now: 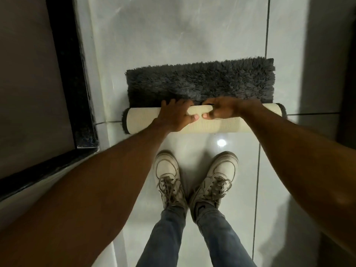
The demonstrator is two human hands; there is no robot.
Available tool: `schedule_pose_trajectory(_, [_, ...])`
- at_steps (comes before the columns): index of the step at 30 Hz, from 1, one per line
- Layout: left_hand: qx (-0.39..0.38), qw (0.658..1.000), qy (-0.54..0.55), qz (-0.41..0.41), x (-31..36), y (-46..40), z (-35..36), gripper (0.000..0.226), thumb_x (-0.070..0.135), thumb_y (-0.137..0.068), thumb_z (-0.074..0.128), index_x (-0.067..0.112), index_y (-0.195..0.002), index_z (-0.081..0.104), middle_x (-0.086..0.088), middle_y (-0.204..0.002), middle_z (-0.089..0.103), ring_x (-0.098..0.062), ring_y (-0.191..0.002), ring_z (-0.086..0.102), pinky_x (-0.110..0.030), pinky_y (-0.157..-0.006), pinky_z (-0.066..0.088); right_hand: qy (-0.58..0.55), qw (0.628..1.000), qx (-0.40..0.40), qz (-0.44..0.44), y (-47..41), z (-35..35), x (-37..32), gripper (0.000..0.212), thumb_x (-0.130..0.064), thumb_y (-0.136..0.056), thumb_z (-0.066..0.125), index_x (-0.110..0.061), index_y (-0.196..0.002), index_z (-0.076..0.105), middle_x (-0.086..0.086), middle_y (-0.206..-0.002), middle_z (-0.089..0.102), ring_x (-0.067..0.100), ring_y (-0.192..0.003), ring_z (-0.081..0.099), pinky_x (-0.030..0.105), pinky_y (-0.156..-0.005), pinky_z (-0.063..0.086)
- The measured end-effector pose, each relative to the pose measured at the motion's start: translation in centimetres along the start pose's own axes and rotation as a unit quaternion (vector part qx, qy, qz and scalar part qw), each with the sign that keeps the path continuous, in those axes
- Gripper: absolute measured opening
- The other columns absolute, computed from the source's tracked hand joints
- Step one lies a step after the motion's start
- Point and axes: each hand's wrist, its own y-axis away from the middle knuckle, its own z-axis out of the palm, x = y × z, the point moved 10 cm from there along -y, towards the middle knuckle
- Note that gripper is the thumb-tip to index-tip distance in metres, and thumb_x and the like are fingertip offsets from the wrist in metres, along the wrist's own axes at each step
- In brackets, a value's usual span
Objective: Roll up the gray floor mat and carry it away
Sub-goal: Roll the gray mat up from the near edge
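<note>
The gray shaggy floor mat (200, 81) lies on the pale tiled floor, its near part wound into a roll (142, 120) that shows a cream woven backing. A strip of gray pile still lies flat beyond the roll. My left hand (174, 117) grips the roll at its middle, fingers over the top and thumb on the near side. My right hand (221, 110) clasps the roll right beside it, fingers curled over the far edge. Both thumbs nearly touch.
My two white sneakers (196, 178) stand close behind the roll. A black door frame or threshold (77, 78) runs along the left, close to the mat's left end. Glossy tiles (173, 31) stretch ahead, and a dark wall edge stands at the far right.
</note>
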Motion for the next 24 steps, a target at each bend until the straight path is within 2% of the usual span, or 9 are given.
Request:
schedule_pose_trajectory(2, [0.102,0.993,-0.062,0.024,1.1,0.7,-1.8,0.046,0.050,-0.096,0.059,0.021,-0.132,0.059,-0.010,-0.132,0.060,-0.036,-0.119,0.052,-0.051,-0.102,0.036,0.046,0.992,0.118,0.022,0.7,-2.3,0.0,0.059,-0.053,-0.091,0.069,-0.034,-0.144,0.054,0.011,-0.141,0.055,0.038,-0.136,0.048,0.057,-0.114,0.031])
schedule_pose_trajectory(5, [0.297,0.953,-0.055,0.001,2.4,4.9,-2.8,0.027,0.026,-0.097,0.060,0.017,-0.123,0.064,-0.006,-0.118,0.065,-0.029,-0.106,0.059,-0.046,-0.091,0.045,0.078,0.926,0.366,0.039,5.0,-4.0,-0.7,0.045,-0.052,-0.090,0.069,-0.024,-0.126,0.068,0.011,-0.126,0.065,0.038,-0.123,0.056,0.060,-0.109,0.033])
schedule_pose_trajectory(7, [0.305,0.952,-0.036,-0.018,2.8,6.4,-1.2,0.029,0.024,-0.095,0.063,0.015,-0.123,0.063,-0.006,-0.115,0.065,-0.028,-0.102,0.059,-0.044,-0.092,0.045,0.105,0.886,0.452,-0.017,6.7,-1.6,-1.6,0.031,-0.042,-0.099,0.060,-0.017,-0.110,0.075,0.009,-0.110,0.073,0.035,-0.113,0.063,0.058,-0.105,0.038])
schedule_pose_trajectory(9, [0.282,0.959,-0.034,-0.006,3.1,7.3,0.3,0.035,0.033,-0.096,0.061,0.014,-0.126,0.061,-0.007,-0.118,0.064,-0.030,-0.103,0.057,-0.045,-0.097,0.045,0.104,0.860,0.494,-0.073,7.4,1.1,-1.7,0.030,-0.036,-0.103,0.056,-0.016,-0.106,0.077,0.006,-0.107,0.076,0.033,-0.120,0.064,0.063,-0.111,0.035])
schedule_pose_trajectory(11, [0.263,0.964,-0.028,0.016,2.8,7.7,1.1,0.052,0.045,-0.097,0.058,0.011,-0.136,0.058,-0.011,-0.129,0.062,-0.032,-0.115,0.055,-0.050,-0.111,0.040,0.121,0.861,0.488,-0.082,7.0,2.6,-0.6,0.037,-0.042,-0.105,0.052,-0.018,-0.124,0.073,0.005,-0.128,0.072,0.035,-0.141,0.050,0.071,-0.118,0.019])
schedule_pose_trajectory(14, [0.215,0.974,-0.024,0.061,2.0,7.1,1.5,0.080,0.059,-0.092,0.059,0.010,-0.153,0.042,-0.015,-0.148,0.051,-0.036,-0.139,0.044,-0.057,-0.124,0.023,0.190,0.893,0.403,-0.065,5.6,2.9,0.6,0.071,-0.067,-0.101,0.035,-0.023,-0.156,0.044,0.004,-0.163,0.043,0.037,-0.157,0.023,0.078,-0.117,0.005])
schedule_pose_trajectory(17, [0.184,0.979,-0.037,0.077,1.3,5.4,0.5,0.099,0.073,-0.084,0.057,0.011,-0.157,0.034,-0.015,-0.158,0.041,-0.038,-0.149,0.031,-0.061,-0.124,0.017,0.232,0.913,0.329,-0.056,3.9,1.2,0.7,0.092,-0.085,-0.089,0.024,-0.028,-0.162,0.026,0.006,-0.168,0.032,0.038,-0.159,0.013,0.078,-0.118,0.003])
schedule_pose_trajectory(20, [0.157,0.985,-0.058,0.047,0.4,1.8,-1.5,0.114,0.087,-0.072,0.053,0.011,-0.156,0.035,-0.016,-0.157,0.042,-0.041,-0.147,0.033,-0.068,-0.122,0.014,0.219,0.933,0.283,-0.037,1.7,-2.7,1.1,0.100,-0.091,-0.081,0.018,-0.034,-0.163,0.020,0.004,-0.171,0.024,0.037,-0.160,0.004,0.076,-0.119,0.000])
schedule_pose_trajectory(24, [0.083,0.994,-0.075,0.000,-1.4,-3.6,-4.8,0.126,0.100,-0.061,0.040,0.017,-0.155,0.032,-0.013,-0.159,0.040,-0.043,-0.148,0.031,-0.074,-0.119,0.011,0.222,0.934,0.280,-0.027,0.2,-8.0,0.1,0.091,-0.085,-0.088,0.022,-0.034,-0.162,0.022,0.006,-0.172,0.019,0.038,-0.160,0.003,0.081,-0.115,-0.001])
